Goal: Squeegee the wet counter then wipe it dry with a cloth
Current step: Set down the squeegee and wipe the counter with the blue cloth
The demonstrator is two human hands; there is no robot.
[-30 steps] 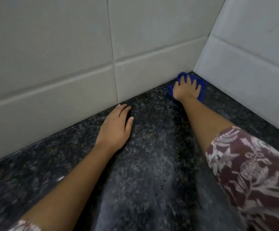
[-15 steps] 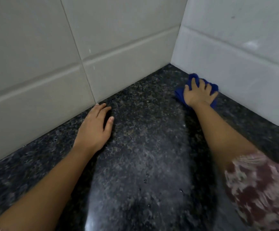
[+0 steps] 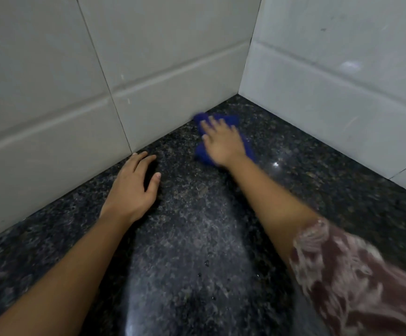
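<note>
A dark speckled granite counter (image 3: pixel 306 180) fills the lower view and runs into a tiled corner. A blue cloth (image 3: pixel 231 119) lies flat on it close to the back wall, left of the corner. My right hand (image 3: pixel 221 141) presses down on the cloth with fingers spread, and is blurred by motion. My left hand (image 3: pixel 131 187) rests palm down on the bare counter near the back wall, holding nothing, fingers slightly apart. A few small water drops (image 3: pixel 206 263) sit on the counter near me. No squeegee is in view.
Pale tiled walls rise at the back (image 3: pixel 148 57) and on the right (image 3: pixel 342 69), meeting at a corner (image 3: pixel 239 94). A bright glint of light (image 3: pixel 275 164) shows on the counter right of the cloth.
My right hand has slid the cloth leftward, away from the right wall toward the back wall. My left hand has stayed planted on the counter.
</note>
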